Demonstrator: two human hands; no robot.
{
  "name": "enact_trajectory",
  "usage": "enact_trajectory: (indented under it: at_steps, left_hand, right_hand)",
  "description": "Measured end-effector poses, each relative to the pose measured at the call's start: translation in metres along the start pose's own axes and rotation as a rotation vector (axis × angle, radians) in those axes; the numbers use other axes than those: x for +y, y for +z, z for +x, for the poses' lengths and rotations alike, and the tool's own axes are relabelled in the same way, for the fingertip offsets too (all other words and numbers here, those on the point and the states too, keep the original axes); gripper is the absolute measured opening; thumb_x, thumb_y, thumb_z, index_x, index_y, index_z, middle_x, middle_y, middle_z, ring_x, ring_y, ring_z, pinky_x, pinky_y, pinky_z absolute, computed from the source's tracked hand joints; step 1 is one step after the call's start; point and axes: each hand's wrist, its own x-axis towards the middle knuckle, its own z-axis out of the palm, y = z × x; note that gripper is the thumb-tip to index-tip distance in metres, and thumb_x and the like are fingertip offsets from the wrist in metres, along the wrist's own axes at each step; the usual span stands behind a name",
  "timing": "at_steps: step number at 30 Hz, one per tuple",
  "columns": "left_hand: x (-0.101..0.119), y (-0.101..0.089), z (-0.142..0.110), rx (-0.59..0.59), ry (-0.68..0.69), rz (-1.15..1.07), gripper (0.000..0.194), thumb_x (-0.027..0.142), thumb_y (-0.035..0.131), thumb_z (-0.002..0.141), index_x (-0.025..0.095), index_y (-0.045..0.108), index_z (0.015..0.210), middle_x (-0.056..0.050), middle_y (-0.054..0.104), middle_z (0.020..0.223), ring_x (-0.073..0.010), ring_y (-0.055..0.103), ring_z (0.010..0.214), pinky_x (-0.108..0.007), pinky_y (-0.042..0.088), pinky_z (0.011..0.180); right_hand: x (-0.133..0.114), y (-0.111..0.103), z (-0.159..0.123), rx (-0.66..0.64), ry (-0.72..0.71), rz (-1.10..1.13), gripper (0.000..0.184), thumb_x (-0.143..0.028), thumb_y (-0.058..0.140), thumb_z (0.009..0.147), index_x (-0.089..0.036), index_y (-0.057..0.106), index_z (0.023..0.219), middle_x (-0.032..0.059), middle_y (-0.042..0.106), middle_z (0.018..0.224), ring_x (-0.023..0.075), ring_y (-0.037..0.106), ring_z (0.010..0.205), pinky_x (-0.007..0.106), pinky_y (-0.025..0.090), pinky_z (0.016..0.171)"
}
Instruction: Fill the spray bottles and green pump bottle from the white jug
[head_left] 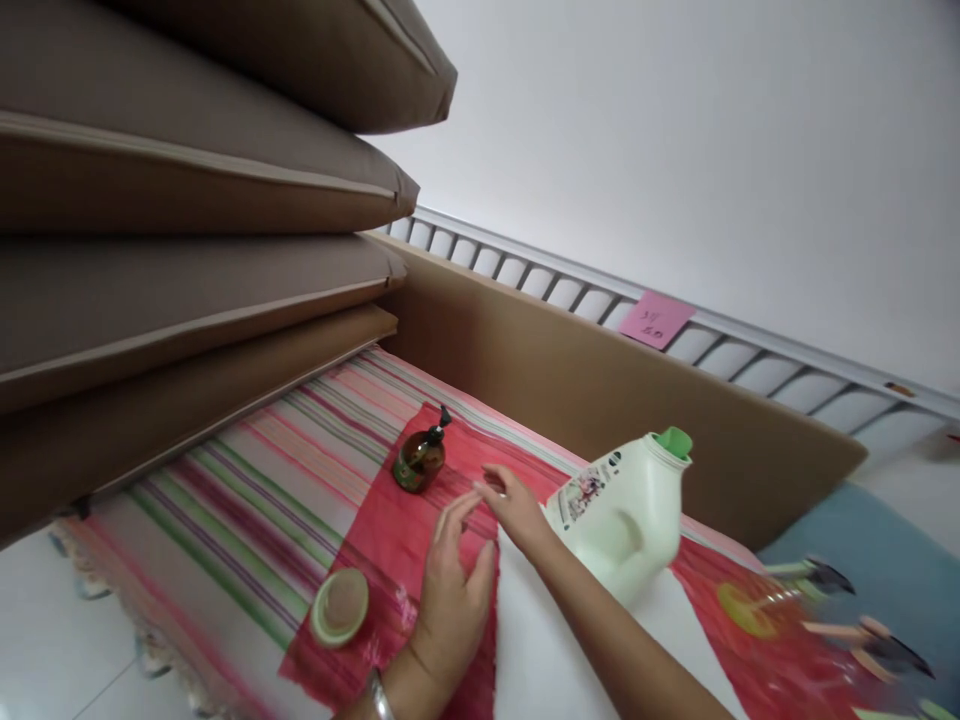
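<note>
My left hand [456, 580], with a silver bangle at the wrist, is raised over the red cloth [360, 540], fingers stretched out and thumb apart. My right hand [514, 505] is just beyond it, fingers loosely bent and close to the left fingertips. Nothing shows in either hand. Behind them stands a brown pump bottle [420, 462] with a black pump. To the right, a pale green-white jug [637, 510] with a green top and a printed label stands partly behind my right forearm. A round, green-rimmed container [340, 607] sits left of my left hand.
A white sheet [540, 640] lies under the jug. Below is a striped cloth [255, 500]. Stacked brown cushions [195, 290] overhang the left. A brown board [570, 370] and railing, with a pink note [657, 319], run behind. Blurred handled items [870, 635] lie at right.
</note>
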Motion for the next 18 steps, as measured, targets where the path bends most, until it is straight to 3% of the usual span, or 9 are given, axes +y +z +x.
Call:
enact_trajectory:
  at_steps: [3,5,9,13,18]
  left_hand:
    - [-0.004,-0.009,0.007,0.066,0.024,0.034,0.047,0.015,0.047,0.083,0.023,0.039,0.129,-0.011,0.044,0.134,-0.0256,0.038,0.127,-0.048,0.032,0.106]
    - [-0.007,-0.013,0.010,0.066,0.021,0.052,0.050,0.014,0.047,0.083,0.023,0.036,0.131,-0.011,0.041,0.136,-0.0257,0.036,0.129,-0.048,0.030,0.108]
    - [-0.007,-0.018,0.011,0.031,-0.022,0.061,0.054,0.012,0.048,0.081,0.024,0.034,0.131,-0.011,0.039,0.138,-0.0258,0.034,0.131,-0.050,0.027,0.110]
    - [-0.007,-0.019,0.011,0.026,-0.045,0.067,0.058,0.010,0.050,0.078,0.024,0.034,0.131,-0.011,0.039,0.138,-0.0254,0.031,0.133,-0.050,0.024,0.112]
    - [-0.010,-0.014,0.011,0.020,-0.080,0.117,0.071,0.014,0.062,0.072,0.021,0.029,0.135,-0.013,0.033,0.143,-0.0278,0.027,0.135,-0.051,0.022,0.112]
  right_hand:
    - [-0.008,0.048,0.038,0.011,-0.022,-0.030,0.044,-0.035,0.071,0.069,-0.017,0.058,0.107,0.0088,0.064,0.111,0.0247,0.059,0.104,0.040,0.044,0.092]
    - [-0.011,0.072,0.057,0.017,-0.043,-0.085,0.041,-0.035,0.069,0.074,-0.015,0.057,0.108,0.0079,0.063,0.110,0.0228,0.059,0.102,0.042,0.044,0.090]
    - [-0.012,0.093,0.075,0.020,-0.073,-0.207,0.022,-0.037,0.061,0.082,-0.016,0.061,0.089,0.0022,0.065,0.092,0.0167,0.060,0.085,0.040,0.047,0.083]
    - [-0.016,0.076,0.066,0.090,-0.105,-0.289,0.026,-0.042,0.067,0.073,-0.017,0.061,0.078,0.0050,0.064,0.084,0.0202,0.059,0.080,0.037,0.044,0.080]
    - [-0.030,0.014,0.014,0.168,-0.135,-0.344,0.032,-0.049,0.067,0.066,-0.019,0.063,0.074,0.0065,0.064,0.080,0.0249,0.059,0.079,0.034,0.043,0.075]
